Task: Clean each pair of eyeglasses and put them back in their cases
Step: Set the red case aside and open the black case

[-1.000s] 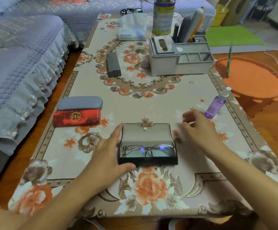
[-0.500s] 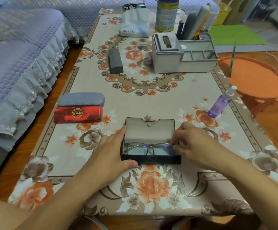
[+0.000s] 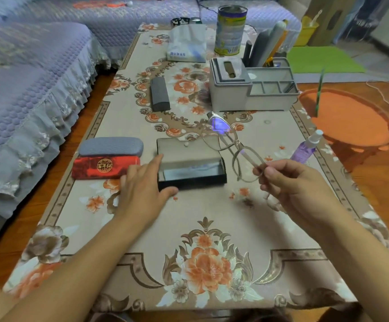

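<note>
An open black glasses case (image 3: 190,167) with a grey lining lies on the table in front of me. My left hand (image 3: 145,188) rests against its left end, fingers straight, thumb along its front edge. My right hand (image 3: 288,182) pinches one end of a thin-framed pair of eyeglasses (image 3: 229,145) and holds them in the air to the right of the case. Their far lens glints purple. A purple spray bottle (image 3: 306,147) stands at the right. Closed cases lie to the left: a grey case (image 3: 111,146), a red case (image 3: 105,167) and, farther back, a dark case (image 3: 159,94).
A grey desk organiser (image 3: 251,88) with pens, a tin can (image 3: 230,30) and a tissue pack (image 3: 186,43) stand at the far end of the floral tablecloth (image 3: 202,228). A purple sofa (image 3: 26,77) runs along the left. An orange stool (image 3: 349,119) stands right of the table.
My right hand has lifted the eyeglasses out of the open case and up to the right. The case now holds no glasses. My left hand still steadies its left end.
</note>
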Action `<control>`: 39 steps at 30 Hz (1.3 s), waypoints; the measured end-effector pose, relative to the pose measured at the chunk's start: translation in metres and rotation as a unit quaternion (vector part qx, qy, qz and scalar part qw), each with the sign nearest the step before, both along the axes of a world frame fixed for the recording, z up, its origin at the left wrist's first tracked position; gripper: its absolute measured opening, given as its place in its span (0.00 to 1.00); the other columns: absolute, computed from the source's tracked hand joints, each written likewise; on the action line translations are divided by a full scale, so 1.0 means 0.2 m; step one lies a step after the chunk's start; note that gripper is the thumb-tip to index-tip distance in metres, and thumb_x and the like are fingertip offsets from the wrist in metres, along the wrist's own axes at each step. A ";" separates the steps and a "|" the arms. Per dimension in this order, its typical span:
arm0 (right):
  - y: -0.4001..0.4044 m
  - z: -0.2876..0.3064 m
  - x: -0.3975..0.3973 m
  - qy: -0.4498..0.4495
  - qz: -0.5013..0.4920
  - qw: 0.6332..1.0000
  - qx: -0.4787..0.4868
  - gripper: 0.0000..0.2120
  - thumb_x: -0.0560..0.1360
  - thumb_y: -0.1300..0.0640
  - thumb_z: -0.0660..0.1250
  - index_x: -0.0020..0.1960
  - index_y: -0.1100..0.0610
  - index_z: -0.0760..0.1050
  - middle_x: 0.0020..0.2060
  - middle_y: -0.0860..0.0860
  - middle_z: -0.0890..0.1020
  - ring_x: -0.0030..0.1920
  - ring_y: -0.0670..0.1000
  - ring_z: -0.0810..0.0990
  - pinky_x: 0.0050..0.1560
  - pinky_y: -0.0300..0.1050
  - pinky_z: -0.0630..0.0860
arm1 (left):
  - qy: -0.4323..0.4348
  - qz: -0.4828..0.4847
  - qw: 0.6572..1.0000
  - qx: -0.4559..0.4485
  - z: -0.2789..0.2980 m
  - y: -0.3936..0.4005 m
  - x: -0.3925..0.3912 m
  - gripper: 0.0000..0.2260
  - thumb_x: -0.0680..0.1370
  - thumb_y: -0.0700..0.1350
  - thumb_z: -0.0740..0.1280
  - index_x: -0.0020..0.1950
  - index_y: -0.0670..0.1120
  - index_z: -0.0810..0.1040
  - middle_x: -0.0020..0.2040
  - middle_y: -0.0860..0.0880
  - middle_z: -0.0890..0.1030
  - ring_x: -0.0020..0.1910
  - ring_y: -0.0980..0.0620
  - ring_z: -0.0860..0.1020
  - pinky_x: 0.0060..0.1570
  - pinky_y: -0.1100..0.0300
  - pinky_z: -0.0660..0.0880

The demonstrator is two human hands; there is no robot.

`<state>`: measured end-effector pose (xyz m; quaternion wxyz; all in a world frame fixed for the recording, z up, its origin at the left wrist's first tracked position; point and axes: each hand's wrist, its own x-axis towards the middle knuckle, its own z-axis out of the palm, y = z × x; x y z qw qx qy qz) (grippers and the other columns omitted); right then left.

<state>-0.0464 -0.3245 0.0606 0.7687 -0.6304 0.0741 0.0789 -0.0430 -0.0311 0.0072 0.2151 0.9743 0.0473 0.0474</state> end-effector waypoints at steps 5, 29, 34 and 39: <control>-0.01 -0.03 -0.01 0.018 0.004 0.999 0.029 0.04 0.76 0.70 0.66 0.47 0.66 0.80 0.44 0.59 0.84 0.38 0.50 0.80 0.41 0.37 0.80 | -0.046 0.001 0.994 0.103 -0.04 0.08 0.12 0.30 0.77 0.64 0.66 0.75 0.50 0.70 0.70 0.50 0.76 0.63 0.46 0.65 0.58 0.48 0.64; 0.01 -0.07 -0.13 -0.379 0.253 0.758 -0.467 0.04 0.76 0.52 0.72 0.45 0.51 0.83 0.47 0.42 0.82 0.49 0.38 0.80 0.50 0.36 0.78 | 0.004 -0.029 0.952 -0.304 0.25 -0.01 -0.28 0.06 0.81 0.49 0.69 0.46 0.55 0.85 0.35 0.56 0.81 0.34 0.60 0.77 0.39 0.67 0.71; 0.03 -0.08 -0.14 -0.357 0.227 0.732 -0.535 0.06 0.75 0.49 0.69 0.48 0.50 0.79 0.40 0.41 0.78 0.42 0.43 0.75 0.40 0.40 0.75 | -0.020 -0.050 0.917 -0.396 0.30 -0.02 -0.30 0.04 0.80 0.45 0.70 0.47 0.49 0.84 0.30 0.49 0.79 0.30 0.55 0.76 0.37 0.66 0.74; 0.09 -0.06 -0.16 -0.351 0.140 0.697 -0.610 0.04 0.77 0.55 0.67 0.49 0.51 0.80 0.38 0.45 0.80 0.40 0.51 0.76 0.35 0.50 0.75 | -0.015 -0.048 0.911 -0.410 0.28 -0.04 -0.32 0.04 0.79 0.41 0.71 0.47 0.49 0.84 0.34 0.47 0.83 0.33 0.49 0.82 0.40 0.55 0.80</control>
